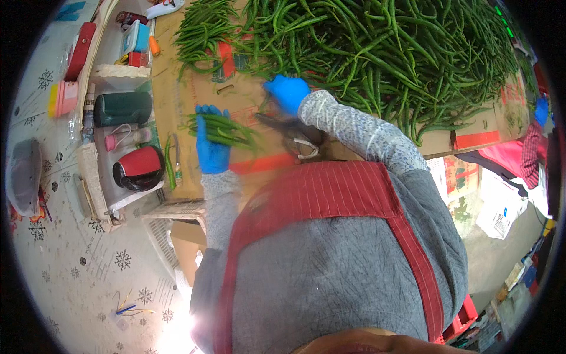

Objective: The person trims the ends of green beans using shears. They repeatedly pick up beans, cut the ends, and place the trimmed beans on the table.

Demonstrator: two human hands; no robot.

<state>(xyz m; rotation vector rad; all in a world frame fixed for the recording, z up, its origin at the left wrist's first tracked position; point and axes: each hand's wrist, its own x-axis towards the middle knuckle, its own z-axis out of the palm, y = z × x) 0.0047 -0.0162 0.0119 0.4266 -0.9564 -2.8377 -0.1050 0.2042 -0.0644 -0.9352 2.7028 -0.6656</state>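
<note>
My left hand point(213, 144), in a blue glove, is closed around a small bunch of long green chilli peppers point(227, 130). The bunch points to the right, above the cardboard-covered table point(185, 95). My right hand point(289, 93), also blue-gloved, is curled and blurred at the lower left edge of a large heap of green chilli peppers point(376, 57). Whether its fingers hold a pepper cannot be made out. Below that hand lies a dark, blurred object point(294, 128) with a pale-rimmed part. A smaller pile of aligned green peppers point(205, 33) rests at the upper left.
One green pepper point(169, 161) lies beside a thin tool point(177, 163) near the left edge. An orange carrot-like piece point(154, 45) is farther up. A side tray holds a red-and-black case point(139, 168), a dark green case point(123, 109) and a bottle point(128, 138). Another person's gloved hand point(541, 111) shows at right.
</note>
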